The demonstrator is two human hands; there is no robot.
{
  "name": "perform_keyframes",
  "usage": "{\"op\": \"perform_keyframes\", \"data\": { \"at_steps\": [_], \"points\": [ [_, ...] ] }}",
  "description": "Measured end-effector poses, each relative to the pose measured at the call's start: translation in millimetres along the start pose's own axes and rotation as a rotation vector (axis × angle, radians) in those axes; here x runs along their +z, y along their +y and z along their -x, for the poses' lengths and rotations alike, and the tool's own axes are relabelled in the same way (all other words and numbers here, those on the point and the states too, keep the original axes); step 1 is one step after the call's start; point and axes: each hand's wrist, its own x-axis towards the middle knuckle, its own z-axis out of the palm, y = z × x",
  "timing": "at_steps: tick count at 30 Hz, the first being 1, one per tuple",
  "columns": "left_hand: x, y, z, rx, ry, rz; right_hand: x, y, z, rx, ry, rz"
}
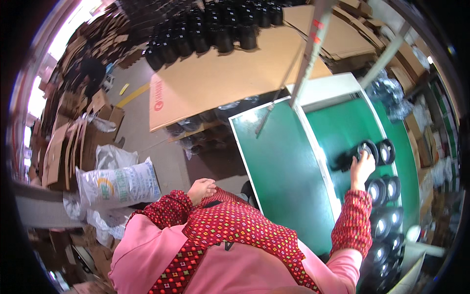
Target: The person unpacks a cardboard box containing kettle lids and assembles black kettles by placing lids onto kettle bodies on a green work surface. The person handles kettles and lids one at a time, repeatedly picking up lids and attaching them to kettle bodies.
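On the right, my right hand (pixel 363 170) grips the rim of a black round hollow part (pixel 366 146) with a shiny centre. The part is on the green conveyor belt (pixel 333 122), next to another black round part (pixel 386 151). More of these black parts (pixel 376 191) line the belt in pairs toward me, and the nearest ones crowd together beside my right forearm. My left hand (pixel 201 190) is held in front of my body at the edge of the red patterned apron (pixel 240 218). Its fingers are curled together, and nothing shows in them.
A green tabletop (pixel 279 161) with a white edge lies between me and the belt. A metal post (pixel 309 59) rises beside it. Farther off, black pots (pixel 225 39) stand in rows on a cardboard sheet (pixel 205 83). White sacks (pixel 120 186) and folded cartons (pixel 68 152) are at left.
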Motion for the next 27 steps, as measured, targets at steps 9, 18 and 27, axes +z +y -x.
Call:
{"op": "perform_keyframes", "data": {
  "at_steps": [9, 18, 27],
  "points": [
    [-25.8, 37.8, -52.5, 0.148, -0.129, -0.023, 79.3, -255.7, 4.5, 0.116, -0.593, -0.659],
    [-100.8, 196.9, -166.7, 0.547, -0.051, -0.428, 215.2, -373.1, -13.0, 0.511, -0.705, -0.531],
    [-144.7, 338.8, -307.6, 0.793, 0.344, -1.099, 164.2, -397.9, -33.3, 1.058, -0.635, -1.069]
  ]
}}
